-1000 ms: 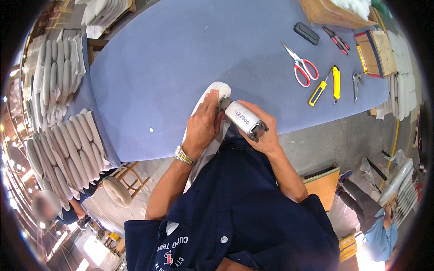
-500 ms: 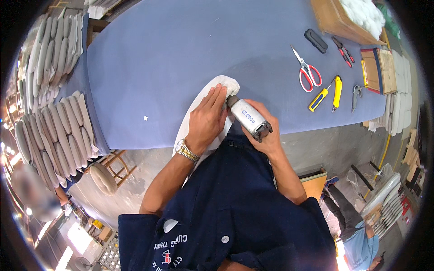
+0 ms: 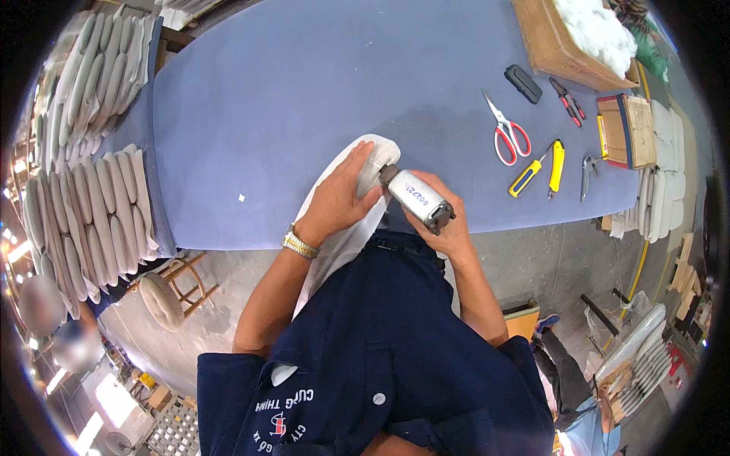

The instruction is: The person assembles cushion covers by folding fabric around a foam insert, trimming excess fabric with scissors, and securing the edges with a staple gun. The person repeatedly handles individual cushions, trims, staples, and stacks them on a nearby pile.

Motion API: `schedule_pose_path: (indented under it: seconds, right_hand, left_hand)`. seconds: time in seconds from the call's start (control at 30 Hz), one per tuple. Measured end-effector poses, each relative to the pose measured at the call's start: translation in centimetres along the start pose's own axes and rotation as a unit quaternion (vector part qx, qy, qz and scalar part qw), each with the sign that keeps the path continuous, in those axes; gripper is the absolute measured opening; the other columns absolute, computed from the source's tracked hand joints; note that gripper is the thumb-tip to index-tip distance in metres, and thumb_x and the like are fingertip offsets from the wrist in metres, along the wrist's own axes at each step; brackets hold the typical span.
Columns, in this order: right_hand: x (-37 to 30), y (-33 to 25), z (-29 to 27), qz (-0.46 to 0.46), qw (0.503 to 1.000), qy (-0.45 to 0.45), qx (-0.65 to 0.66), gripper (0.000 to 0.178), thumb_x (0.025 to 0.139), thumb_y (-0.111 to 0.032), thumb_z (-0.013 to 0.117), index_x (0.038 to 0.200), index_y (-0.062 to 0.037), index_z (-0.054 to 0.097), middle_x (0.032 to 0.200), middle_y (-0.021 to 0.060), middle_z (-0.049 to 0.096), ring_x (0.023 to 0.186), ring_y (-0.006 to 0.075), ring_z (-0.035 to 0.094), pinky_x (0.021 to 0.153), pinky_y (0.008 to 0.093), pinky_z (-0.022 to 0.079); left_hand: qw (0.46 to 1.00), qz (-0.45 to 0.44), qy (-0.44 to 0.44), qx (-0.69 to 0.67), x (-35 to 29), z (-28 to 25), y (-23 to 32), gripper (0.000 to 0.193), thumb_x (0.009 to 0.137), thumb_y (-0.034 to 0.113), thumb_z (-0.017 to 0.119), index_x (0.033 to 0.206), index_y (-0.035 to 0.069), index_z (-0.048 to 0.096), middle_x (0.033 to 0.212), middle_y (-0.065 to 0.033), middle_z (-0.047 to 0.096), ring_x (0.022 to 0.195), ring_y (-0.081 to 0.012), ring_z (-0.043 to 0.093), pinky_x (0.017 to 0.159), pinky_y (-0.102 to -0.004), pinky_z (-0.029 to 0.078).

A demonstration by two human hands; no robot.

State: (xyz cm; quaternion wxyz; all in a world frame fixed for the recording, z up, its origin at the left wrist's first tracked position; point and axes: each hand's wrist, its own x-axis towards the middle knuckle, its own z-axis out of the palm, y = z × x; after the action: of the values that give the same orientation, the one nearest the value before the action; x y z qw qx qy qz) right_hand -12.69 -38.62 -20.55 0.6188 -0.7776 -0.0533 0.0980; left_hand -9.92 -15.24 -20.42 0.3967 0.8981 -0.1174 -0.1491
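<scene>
A long pale padded piece with a rounded end [image 3: 386,147] lies over the near edge of the blue table, running down toward my lap. My left hand [image 3: 333,204] rests flat along its left side, fingers stretched out and thumb spread away from them. Gripped in my right hand [image 3: 450,232] is a silver, cylinder-bodied air stapler [image 3: 417,196], tilted so its dark nose meets or hovers close over the pad near my left thumb. Whether the nose touches the fabric I cannot tell. My palm hides part of the tool's handle.
On the right of the blue table [image 3: 266,99] lie red-handled scissors [image 3: 511,137], a yellow screwdriver [image 3: 526,178], a yellow cutter [image 3: 557,169], pliers [image 3: 569,101] and a black case [image 3: 523,83]. A carton of white stuffing [image 3: 563,49] stands behind; stacked grey cushions [image 3: 91,220] are at left.
My left thumb has spread away from the fingers, and the hand has shifted slightly left, uncovering more of the pad by the stapler's nose. My right hand keeps its hold. The view has shifted slightly.
</scene>
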Motion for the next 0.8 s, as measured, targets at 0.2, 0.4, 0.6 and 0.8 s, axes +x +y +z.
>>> schedule_pose_path:
  seconds: [0.2,0.4,0.6,0.8]
  right_hand:
    - [-1.9,-1.0,-1.6,-0.02,0.998,0.021,-0.059,0.059,0.077,-0.005,0.084,0.133,-0.0027,0.065,0.122,0.0155,0.072,0.108,0.0319,0.072,0.095,0.0371,0.054]
    - [-1.0,2.7,-1.5,0.094,0.957,0.136,-0.239,0.066,0.076,-0.007,0.08,0.139,-0.0055,0.059,0.127,0.0179,0.062,0.119,0.0425,0.062,0.098,0.0469,0.052]
    - [0.1,8.2,-1.0,0.071,0.961,0.105,-0.248,0.049,0.084,-0.014,0.077,0.13,-0.0028,0.065,0.128,0.0196,0.063,0.123,0.0425,0.058,0.101,0.0479,0.049]
    - [1.9,7.1,-1.5,0.048,0.986,0.065,-0.142,0.038,0.09,-0.019,0.072,0.124,-0.0038,0.07,0.116,0.0166,0.07,0.098,0.0335,0.07,0.089,0.0431,0.055]
  left_hand:
    - [0.996,0.021,0.012,0.081,-1.2,0.3,1.0,0.071,0.098,0.029,0.068,0.159,0.008,0.039,0.158,-0.0231,0.046,0.145,-0.0385,0.047,0.117,-0.0443,0.043]
    - [0.995,0.015,0.02,0.101,-1.5,0.8,1.2,0.07,0.098,0.024,0.068,0.159,0.008,0.037,0.158,-0.0223,0.047,0.144,-0.0398,0.048,0.115,-0.0459,0.044]
    - [0.992,0.002,0.021,0.125,-2.3,0.3,3.2,0.075,0.092,0.027,0.075,0.156,0.006,0.043,0.154,-0.0254,0.05,0.138,-0.0407,0.053,0.107,-0.0465,0.051]
    - [0.978,-0.147,0.029,0.146,-2.1,-0.6,1.6,0.071,0.093,0.023,0.076,0.153,0.001,0.046,0.132,-0.0265,0.065,0.114,-0.0432,0.066,0.093,-0.0427,0.057]
